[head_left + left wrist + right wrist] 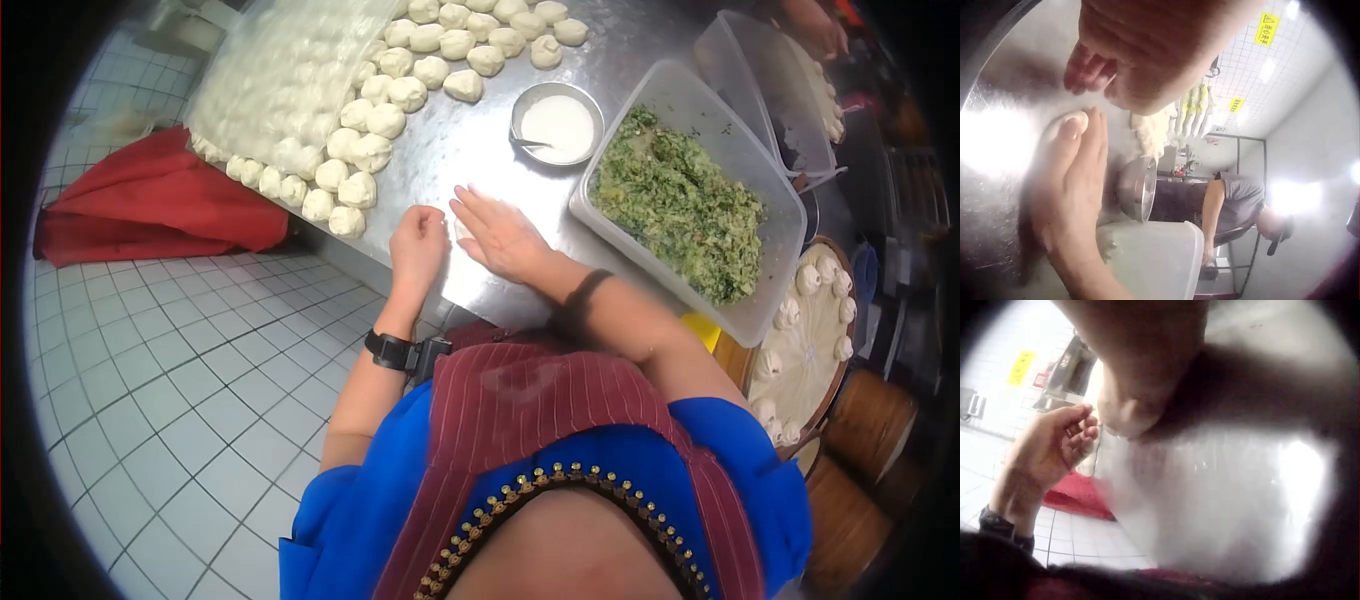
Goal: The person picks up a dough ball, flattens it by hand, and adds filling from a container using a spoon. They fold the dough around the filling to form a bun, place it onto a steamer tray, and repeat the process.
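Observation:
My right hand (505,240) lies flat on the steel table with its fingers straight, pressing a small piece of white dough (1079,117). Most of that dough is hidden under the palm and fingers; a pale edge shows by the fingertips in the left wrist view. Just left of it, my left hand (418,245) hovers close over the table near its front edge. Its fingers are loosely curled, and the right wrist view shows nothing between them. Rows of dough balls (372,152) sit on the table beyond the left hand, some under a clear plastic sheet (290,70).
A metal bowl (514,110) of white contents stands ahead of the right hand. Beside the right forearm is a plastic tub (655,290) of chopped green filling. Shaped buns (808,280) sit on a round tray farther right. Red cloth (160,205) hangs at left. Another person (1210,206) stands across the table.

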Tool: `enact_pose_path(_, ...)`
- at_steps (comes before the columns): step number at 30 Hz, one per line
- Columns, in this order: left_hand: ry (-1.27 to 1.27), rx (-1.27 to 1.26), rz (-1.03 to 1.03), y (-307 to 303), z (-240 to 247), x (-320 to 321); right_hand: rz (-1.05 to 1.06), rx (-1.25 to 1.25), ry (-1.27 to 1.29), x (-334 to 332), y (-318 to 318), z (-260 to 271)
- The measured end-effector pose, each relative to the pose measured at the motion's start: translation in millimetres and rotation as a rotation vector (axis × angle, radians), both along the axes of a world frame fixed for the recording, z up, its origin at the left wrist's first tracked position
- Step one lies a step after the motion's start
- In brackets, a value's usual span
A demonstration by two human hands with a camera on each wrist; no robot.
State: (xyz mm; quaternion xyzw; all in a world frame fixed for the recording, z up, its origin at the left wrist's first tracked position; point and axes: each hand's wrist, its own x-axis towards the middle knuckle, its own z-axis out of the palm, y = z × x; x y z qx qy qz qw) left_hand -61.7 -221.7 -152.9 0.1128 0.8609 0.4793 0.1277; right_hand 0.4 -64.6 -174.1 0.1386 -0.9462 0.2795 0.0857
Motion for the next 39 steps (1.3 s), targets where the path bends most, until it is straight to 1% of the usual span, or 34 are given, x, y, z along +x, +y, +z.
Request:
enact_pose_path(1, -0.398, 0.212, 0.076, -2, 4, 3, 0.006, 0.010, -0.018, 1, -3, -2)
enact_pose_path(2, -0.478, 0.290, -0.018, 2, 3, 5, 0.004, 0.000, -0.027, 8, -6, -4)
enact_pose_path(3, -0.475, 0.289, -0.018, 4, 1, 8, -0.020, -0.035, -0.035, 10, -3, 1)
enact_pose_path(5, -0.564, 0.160, -0.042, 9, -7, 5, -0.051, -0.062, -0.028, 14, 8, 15)
enact_pose_path(7, -0.554, 0.157, -0.040, 12, -10, 2, 0.061, -0.062, -0.079, 39, 23, 44)
enact_pose_path(8, -0.575, 0.131, -0.074, 12, -12, -3, 0.188, 0.002, -0.179, 53, 29, 33)
enact_pose_path(11, -0.603, 0.088, -0.138, 19, -2, -21, 0.203, 0.062, -0.178, 71, 31, 28)
enact_pose_path(12, -0.549, 0.008, -0.185, 20, 2, -25, 0.180, 0.080, -0.095, 68, 29, 30)
enact_pose_path(13, -0.492, -0.074, -0.239, 22, 5, -28, 0.168, 0.082, -0.091, 66, 28, 33)
enact_pose_path(15, -0.476, -0.028, -0.241, 31, -4, -34, -0.072, -0.327, -0.435, 57, 31, 41)
enact_pose_path(16, -0.485, 0.022, -0.227, 37, -9, -31, -0.089, -0.320, -0.436, 52, 28, 39)
enact_pose_path(17, -0.486, 0.035, -0.244, 40, -12, -29, -0.290, -0.276, -0.360, 43, 25, 33)
enact_pose_path(18, -0.525, 0.014, -0.215, 42, -10, -32, -0.496, -0.230, -0.269, 33, 23, 27)
enact_pose_path(19, -0.569, -0.010, -0.186, 42, -11, -35, -0.487, -0.242, -0.212, 28, 22, 18)
enact_pose_path(20, -0.652, 0.021, -0.194, 38, -17, -40, -0.470, -0.253, -0.162, 25, 19, 11)
enact_pose_path(21, -0.699, 0.143, -0.163, 34, -6, -41, -0.459, -0.270, -0.146, 19, 15, 11)
enact_pose_path(22, -0.719, 0.271, -0.097, 29, 5, -39, -0.419, -0.337, -0.218, 13, 15, 15)
enact_pose_path(23, -0.599, 0.298, -0.005, 21, 7, -40, -0.370, -0.384, -0.281, 7, 13, 19)
enact_pose_path(24, -0.482, 0.320, 0.086, 13, 8, -42, -0.349, -0.486, -0.316, 7, 10, 38)
enact_pose_path(25, -0.489, 0.317, 0.076, 6, 8, -42, -0.324, -0.585, -0.357, 10, 8, 63)
enact_pose_path(26, -0.509, 0.403, 0.152, -1, 7, -40, -0.334, -0.584, -0.366, 15, 9, 82)
enact_pose_path(27, -0.526, 0.486, 0.230, -5, 8, -35, -0.268, -0.730, -0.372, 19, 11, 101)
enact_pose_path(28, -0.531, 0.483, 0.225, 2, 29, -22, -0.198, -0.877, -0.370, 21, 13, 117)
enact_pose_path(29, -0.924, 0.786, 0.217, 17, 65, -2, -0.205, -0.880, -0.369, 23, 18, 131)
enact_pose_path(30, -1.319, 1.084, 0.201, 24, 84, 10, -0.172, -0.827, -0.326, 29, 25, 143)
enact_pose_path(31, -1.327, 1.076, 0.195, 23, 82, 14, -0.143, -0.774, -0.283, 35, 34, 153)
enact_pose_path(32, -1.375, 1.139, 0.024, 21, 78, 18, -0.156, -0.777, -0.284, 41, 42, 161)
enact_pose_path(33, -1.419, 1.203, -0.147, 22, 71, 21, -0.143, -0.662, -0.229, 47, 54, 167)
enact_pose_path(34, -1.480, 1.262, -0.150, 21, 62, 21, -0.123, -0.543, -0.175, 52, 70, 173)
enact_pose_path(35, -1.487, 1.266, -0.148, 27, 69, 25, -0.321, -0.388, -0.145, 58, 104, 180)
enact_pose_path(36, -1.428, 1.246, -0.083, 36, 86, 31, -0.388, -0.169, -0.194, 58, 125, 178)
enact_pose_path(37, -1.368, 1.220, -0.021, 44, 101, 35, -0.394, -0.029, -0.322, 59, 145, 170)
enact_pose_path(38, -1.372, 1.214, -0.023, 49, 115, 37, -0.401, 0.109, -0.448, 58, 160, 158)
enact_pose_path(39, -1.310, 1.354, -0.155, 52, 127, 40, -0.408, 0.105, -0.450, 57, 167, 145)
